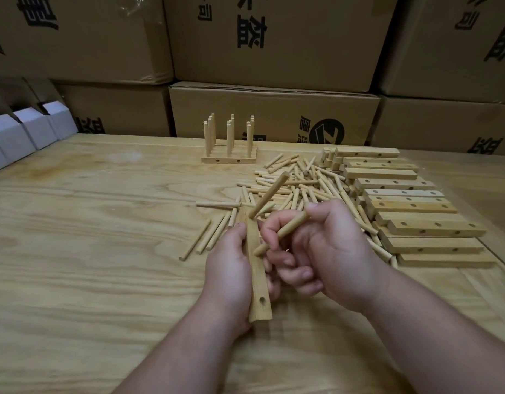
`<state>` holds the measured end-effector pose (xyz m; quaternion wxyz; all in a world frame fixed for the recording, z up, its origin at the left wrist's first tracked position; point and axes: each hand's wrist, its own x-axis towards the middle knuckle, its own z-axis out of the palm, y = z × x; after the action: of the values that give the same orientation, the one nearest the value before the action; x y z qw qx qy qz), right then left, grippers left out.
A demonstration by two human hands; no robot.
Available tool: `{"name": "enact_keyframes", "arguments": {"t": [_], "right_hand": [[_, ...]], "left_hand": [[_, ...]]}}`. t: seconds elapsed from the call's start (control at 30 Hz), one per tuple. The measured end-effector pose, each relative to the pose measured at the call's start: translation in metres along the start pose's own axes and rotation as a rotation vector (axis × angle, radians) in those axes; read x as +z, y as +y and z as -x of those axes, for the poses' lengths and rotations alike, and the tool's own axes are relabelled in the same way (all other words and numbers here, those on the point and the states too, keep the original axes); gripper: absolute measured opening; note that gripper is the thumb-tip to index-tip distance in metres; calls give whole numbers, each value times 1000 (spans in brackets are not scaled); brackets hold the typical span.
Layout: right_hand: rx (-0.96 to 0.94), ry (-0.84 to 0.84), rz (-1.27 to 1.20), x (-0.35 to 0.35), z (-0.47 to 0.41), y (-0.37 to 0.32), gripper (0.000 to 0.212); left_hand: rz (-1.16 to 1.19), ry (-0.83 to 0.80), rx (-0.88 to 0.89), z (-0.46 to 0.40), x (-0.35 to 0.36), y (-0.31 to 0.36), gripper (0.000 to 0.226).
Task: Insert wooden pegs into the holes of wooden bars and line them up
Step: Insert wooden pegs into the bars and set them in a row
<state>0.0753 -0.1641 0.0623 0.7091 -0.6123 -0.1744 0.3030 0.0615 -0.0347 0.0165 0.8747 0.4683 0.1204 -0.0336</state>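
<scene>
While the left hand (231,268) grips a wooden bar (257,268) edge-up over the near middle of the table (89,223), we note one peg (269,194) already seated in the bar's far end, leaning up and to the right. A single empty hole shows near the bar's close end. The right hand (331,251) sits just beside the left, fingers curled round a second peg (282,233) that slants down-left, its tip close to the bar's face; whether it touches we cannot tell.

Behind the hands lies a loose heap of pegs (299,186), spilling forward so that a few strays (206,237) reach just left of the held bar. The heap crowds the space directly beyond the knuckles. To the right, a stack of blank bars (402,206) runs in overlapping rows from far to near, holes visible on several faces. Further back, near the table's rear edge, stand the finished bars (230,157), pressed side by side with their pegs upright in three columns.

Open tabletop stretches wide to the left and in front of the forearms. White folded cartons (26,129) sit at the far left edge. Brown cardboard boxes (274,109) wall off the rear.

Left fingers are mostly hidden behind the bar. The lower bars of the stack are buried under those above, and the right side of the table is cut off by the frame. The count of finished bars is hard to make out.
</scene>
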Motion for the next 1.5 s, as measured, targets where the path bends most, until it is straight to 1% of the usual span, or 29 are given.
{"name": "enact_keyframes", "arguments": {"t": [0.17,0.37,0.5,0.57,0.77,0.97,1.17,1.27,1.37,1.5], "right_hand": [[15,7,14,0,1,-3,51],[37,86,73,0,0,-6,62],[28,103,108,6,-3,-4,53],[10,113,128,8,-3,-2,51],[10,114,88,8,-2,1,51],[7,76,55,6,-1,1,49],[1,-47,-54,-3,-1,2,49],[-9,-56,-106,-4,-3,6,49],[-6,-49,-106,-4,-6,7,50],[3,-57,-116,-5,-6,5,49]], "left_hand": [[-36,-48,-83,0,-1,4,59],[-144,-9,-21,4,3,0,58],[-159,53,40,4,4,1,55],[-151,83,46,3,4,1,57],[-157,104,46,1,4,1,63],[-173,102,67,1,2,0,64],[-69,92,48,-2,2,0,54],[-38,75,51,0,3,0,53],[-51,82,68,0,3,0,55],[-33,72,40,-1,3,0,54]]}}
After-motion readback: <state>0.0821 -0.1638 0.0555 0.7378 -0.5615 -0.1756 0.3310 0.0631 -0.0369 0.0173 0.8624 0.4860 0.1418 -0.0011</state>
